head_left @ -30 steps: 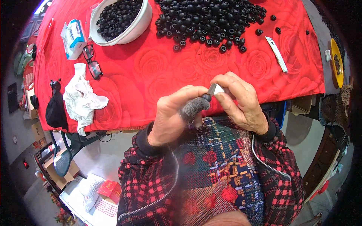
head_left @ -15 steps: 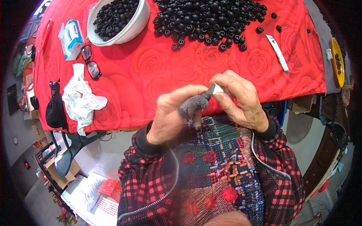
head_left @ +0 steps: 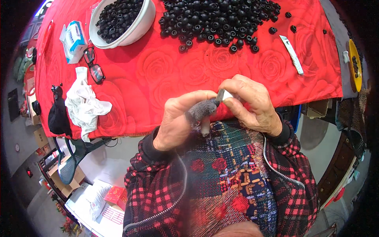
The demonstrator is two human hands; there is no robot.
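Above the front edge of the table, my left hand (head_left: 173,120) is closed, with a small black round part (head_left: 215,102) pinched at its fingertips. Dark grey fuzzy covers (head_left: 202,108) wrap some of the fingers of that hand. My right hand (head_left: 254,104) pinches a short metal blade (head_left: 220,94) whose held end is wrapped in white. The blade's tip touches or nearly touches the black part; the exact contact is too small to make out.
Beyond my hands lies a big heap of black round parts (head_left: 213,23) on the red tablecloth (head_left: 158,75). A white bowl (head_left: 136,33) of similar parts, glasses (head_left: 96,71), a tissue pack (head_left: 74,41) and white cloth (head_left: 85,106) sit left. A wrapped blade-like strip (head_left: 291,55) lies right.
The blade has tilted slightly between my right fingers. Both hands stay at nearly the same place, with the same holds.
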